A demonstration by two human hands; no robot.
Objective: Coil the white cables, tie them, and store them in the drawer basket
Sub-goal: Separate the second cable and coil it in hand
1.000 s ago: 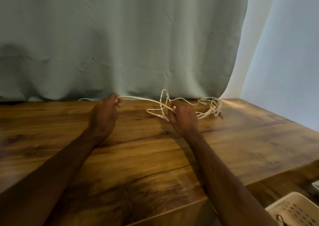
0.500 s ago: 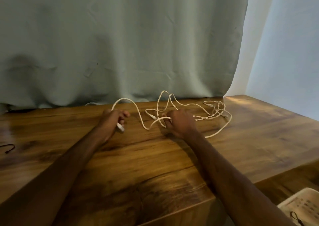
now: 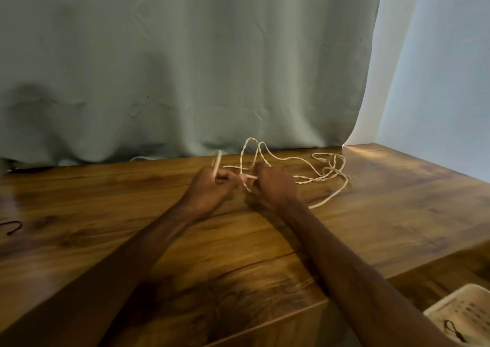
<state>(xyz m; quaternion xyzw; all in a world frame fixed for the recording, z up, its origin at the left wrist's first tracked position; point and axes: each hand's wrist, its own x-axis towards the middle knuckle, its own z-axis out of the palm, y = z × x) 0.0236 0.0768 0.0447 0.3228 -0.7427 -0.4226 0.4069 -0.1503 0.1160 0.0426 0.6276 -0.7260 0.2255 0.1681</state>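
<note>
White cables [image 3: 313, 180] loose and uncoiled on the wooden table [image 3: 397, 214], toward its far edge, in twisted loops with one long strand sweeping back toward the near side. Left hand [image 3: 209, 187] over the table's middle, fingers curled round a length of cable, a short loop standing up out of the fist. Right hand [image 3: 273, 187] just beside it, fingers curled and pinching the same cable, a short stretch held between the two hands, a loose end dangling below. Two tall loops raised off the table behind the hands. Grey-green curtain [image 3: 185, 68] along the table's far edge. Small black hook-shaped piece [image 3: 12, 226] at the table's left edge. Cream perforated basket [image 3: 450, 304] below the table's near right corner, a black tie [image 3: 452, 329] inside.
</note>
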